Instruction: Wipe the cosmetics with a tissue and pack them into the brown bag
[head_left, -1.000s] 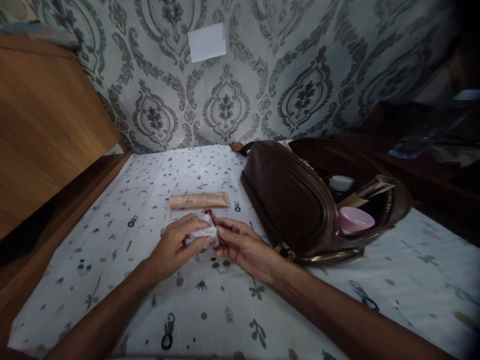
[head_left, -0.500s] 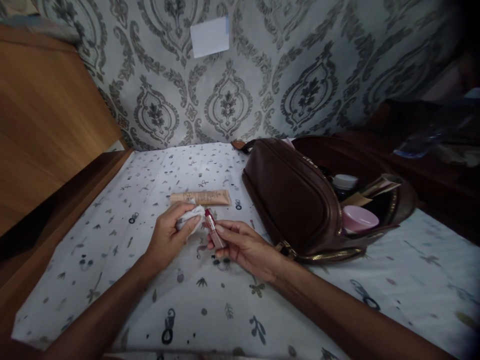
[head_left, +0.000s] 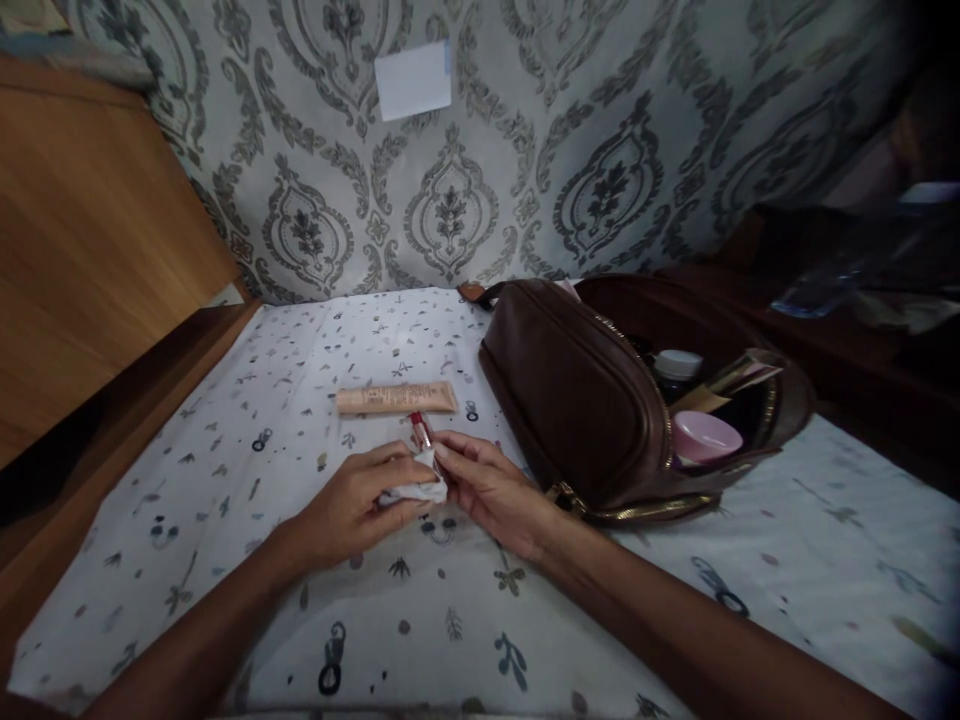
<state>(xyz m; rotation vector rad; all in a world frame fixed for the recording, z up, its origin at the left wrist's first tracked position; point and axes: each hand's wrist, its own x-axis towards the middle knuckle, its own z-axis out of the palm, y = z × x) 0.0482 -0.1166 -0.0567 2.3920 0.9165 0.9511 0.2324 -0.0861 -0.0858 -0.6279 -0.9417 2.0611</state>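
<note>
An uncapped lipstick [head_left: 421, 430] with a red tip stands tilted in the fingers of my right hand [head_left: 487, 490]. My left hand [head_left: 367, 500] is closed on a crumpled white tissue [head_left: 420, 485], which presses against the lower part of the lipstick and partly hides it. Just beyond my hands, a beige squeeze tube [head_left: 397, 398] lies flat on the patterned white cloth [head_left: 405, 620].
To the right stands an open brown leather bag [head_left: 570, 390] holding a pink round container [head_left: 705, 437], a white-lidded jar [head_left: 679, 365] and a gold-coloured packet [head_left: 742, 375]. A wooden panel [head_left: 105, 220] borders the left; a patterned wall [head_left: 450, 200] rises behind.
My left hand has brought the tissue down and to the right, from beside the red tip onto the lipstick's lower body. My right hand still holds the lipstick, now more hidden.
</note>
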